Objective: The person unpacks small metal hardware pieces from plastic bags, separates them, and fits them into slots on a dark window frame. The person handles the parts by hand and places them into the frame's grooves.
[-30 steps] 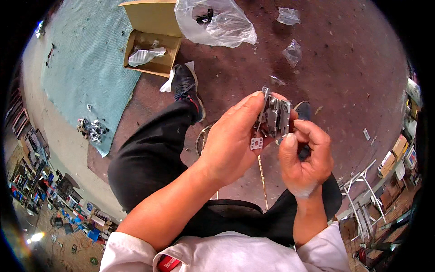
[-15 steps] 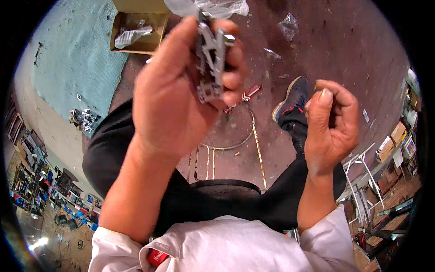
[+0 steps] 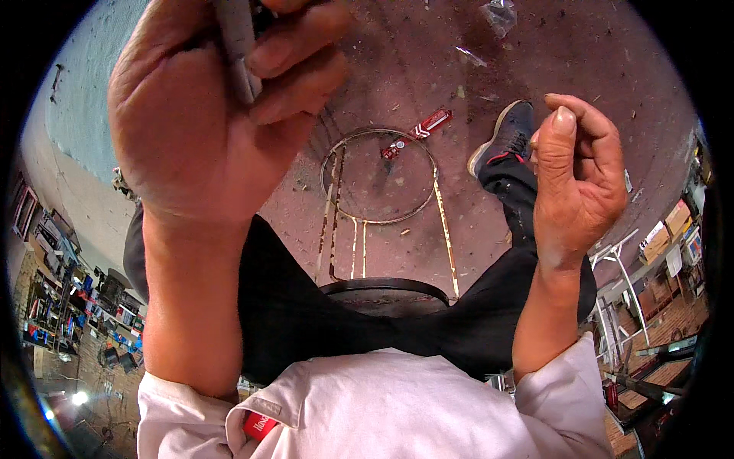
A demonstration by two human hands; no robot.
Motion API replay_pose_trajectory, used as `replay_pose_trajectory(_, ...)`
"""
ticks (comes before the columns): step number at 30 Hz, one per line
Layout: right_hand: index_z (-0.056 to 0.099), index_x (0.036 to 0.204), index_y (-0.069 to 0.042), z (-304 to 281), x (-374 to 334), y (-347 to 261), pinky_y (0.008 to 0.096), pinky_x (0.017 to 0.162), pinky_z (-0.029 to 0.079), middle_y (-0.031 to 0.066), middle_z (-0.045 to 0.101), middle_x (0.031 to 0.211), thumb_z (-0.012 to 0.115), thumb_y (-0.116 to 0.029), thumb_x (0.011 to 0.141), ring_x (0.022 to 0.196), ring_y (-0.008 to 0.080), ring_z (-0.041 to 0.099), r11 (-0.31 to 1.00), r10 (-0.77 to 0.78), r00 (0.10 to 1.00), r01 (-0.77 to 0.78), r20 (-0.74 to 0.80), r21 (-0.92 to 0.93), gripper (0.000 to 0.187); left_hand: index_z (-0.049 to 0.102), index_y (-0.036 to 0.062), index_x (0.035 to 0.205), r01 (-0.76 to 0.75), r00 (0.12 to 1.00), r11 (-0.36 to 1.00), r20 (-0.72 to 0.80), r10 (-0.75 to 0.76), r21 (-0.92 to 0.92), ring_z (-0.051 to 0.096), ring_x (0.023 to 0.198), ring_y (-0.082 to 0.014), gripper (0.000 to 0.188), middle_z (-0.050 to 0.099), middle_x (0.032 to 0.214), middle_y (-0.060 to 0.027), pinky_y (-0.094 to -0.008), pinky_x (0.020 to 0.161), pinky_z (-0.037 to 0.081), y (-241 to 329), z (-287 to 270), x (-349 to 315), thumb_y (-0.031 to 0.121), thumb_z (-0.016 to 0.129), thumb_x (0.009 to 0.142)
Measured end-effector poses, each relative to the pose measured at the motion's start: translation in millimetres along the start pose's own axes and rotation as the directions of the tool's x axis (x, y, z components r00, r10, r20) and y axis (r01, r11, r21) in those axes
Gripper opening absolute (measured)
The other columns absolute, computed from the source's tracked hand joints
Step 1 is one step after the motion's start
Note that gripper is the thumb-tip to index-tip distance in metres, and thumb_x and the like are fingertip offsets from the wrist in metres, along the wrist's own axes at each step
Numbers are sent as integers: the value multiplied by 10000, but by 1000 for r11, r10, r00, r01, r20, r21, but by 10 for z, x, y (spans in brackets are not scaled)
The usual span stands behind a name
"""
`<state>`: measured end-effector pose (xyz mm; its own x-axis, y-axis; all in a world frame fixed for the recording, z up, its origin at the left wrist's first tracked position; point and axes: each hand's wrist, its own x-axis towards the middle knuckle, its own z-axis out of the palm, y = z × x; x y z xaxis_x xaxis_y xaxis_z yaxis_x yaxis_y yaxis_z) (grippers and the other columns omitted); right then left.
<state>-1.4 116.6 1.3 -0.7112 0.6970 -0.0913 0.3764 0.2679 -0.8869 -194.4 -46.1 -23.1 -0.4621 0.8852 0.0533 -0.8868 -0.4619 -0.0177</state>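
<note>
Raised at the upper left is my left hand (image 3: 206, 138), its fingers wrapped round a grey metal part (image 3: 238, 46). The top of that part runs out of the picture; half a second ago it showed as an openwork frame with slots. My right hand (image 3: 577, 168) is held up over my right leg, thumb and curled fingers close together. Whatever it may pinch is too small to make out. Between my feet, a slim red tool with white stripes (image 3: 420, 131) lies on the floor.
I sit with my legs spread around a black round seat (image 3: 386, 287) and a rusty ring-shaped metal frame (image 3: 440, 222). Clear plastic scraps (image 3: 499, 17) lie on the reddish floor. A pale green mat (image 3: 84, 115) is at left, a white metal rack (image 3: 623, 294) at right.
My left hand has come up and left, nearer the camera, carrying the metal part partly out of view. The cardboard box has left the view. My right hand keeps its closed pose.
</note>
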Motion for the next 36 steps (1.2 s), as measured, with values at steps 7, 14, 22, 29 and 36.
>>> replay_pose_trajectory(7, 700, 1074, -21, 32, 8, 49, 159, 639, 427, -56, 635, 825, 701, -117, 980, 718, 4, 538, 998, -2, 1000, 2, -1, 55, 135, 515, 71, 1209, 113, 975, 950, -215, -50, 292, 481, 682, -148, 329, 552, 948, -55, -295, 505, 429, 205, 197, -100, 340, 360, 1099)
replay_pose_trajectory(14, 697, 1069, -12, 3, 48, 66, 154, 639, 420, -56, 630, 822, 697, -100, 979, 716, 7, 538, 998, 45, 999, -44, -19, 45, 126, 491, 52, 1156, 185, 956, 907, -284, -77, 378, 444, 671, -128, 263, 511, 916, -48, -253, 483, 379, 280, 272, -120, 282, 380, 1093)
replay_pose_trajectory(22, 686, 1077, -4, -85, 57, 144, 157, 624, 413, -53, 624, 813, 684, -94, 987, 715, 8, 533, 991, 56, 997, -49, -51, 123, 127, 463, 30, 1096, 222, 954, 884, -279, -110, 411, 400, 657, -107, 195, 464, 880, -41, -206, 457, 322, 267, 274, -46, 215, 403, 1085)
replay_pose_trajectory(29, 681, 1081, -2, -260, 137, 223, 171, 637, 442, -31, 641, 811, 677, -109, 994, 723, 22, 558, 991, 86, 992, -76, -89, 110, 138, 459, 39, 1058, 200, 948, 897, -309, -75, 395, 394, 636, -106, 160, 449, 844, -41, -210, 431, 308, 226, 320, 22, 188, 408, 1081)
replay_pose_trajectory(36, 681, 1082, -2, -406, 225, 398, 178, 639, 444, -21, 645, 820, 664, -117, 1002, 729, 28, 565, 985, 104, 988, -87, -112, 146, 140, 459, 49, 1033, 200, 934, 891, -355, -48, 407, 392, 626, -104, 152, 446, 837, -32, -216, 435, 312, 198, 373, 61, 184, 408, 1083)
